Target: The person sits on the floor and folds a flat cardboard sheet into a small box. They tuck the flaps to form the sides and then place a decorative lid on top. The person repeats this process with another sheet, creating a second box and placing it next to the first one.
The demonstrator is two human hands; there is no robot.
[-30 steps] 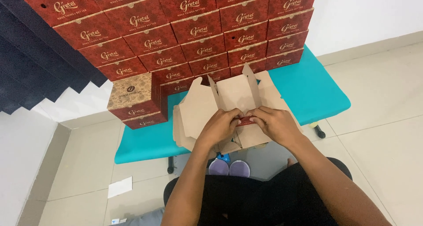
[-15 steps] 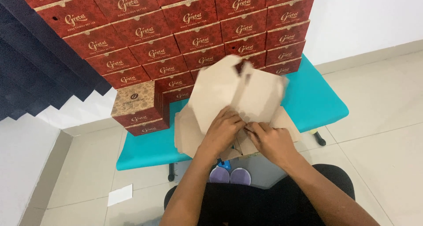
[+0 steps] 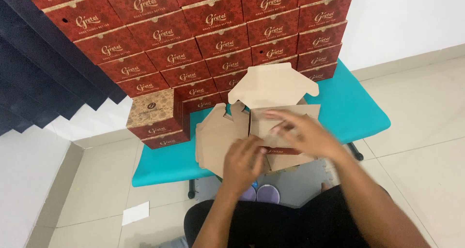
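A half-folded brown cardboard box (image 3: 276,107) stands on the teal bench (image 3: 353,112) in front of me, its lid flap raised toward the stacked boxes. My left hand (image 3: 244,163) grips the box's lower left front corner. My right hand (image 3: 302,132) is blurred with fingers spread, lying over the box's front wall and open top. A pile of flat unfolded box blanks (image 3: 218,136) lies under and left of the box.
A wall of several dark red printed boxes (image 3: 193,40) is stacked behind the bench. One box with a patterned brown top (image 3: 152,112) sits at the left end. A white paper scrap (image 3: 135,213) lies on the tiled floor. A dark stair edge (image 3: 43,88) runs at left.
The box has been turned from a tilted, raised position to sit upright with its lid flap open. My right hand has moved up over its front; my left shifted to the corner.
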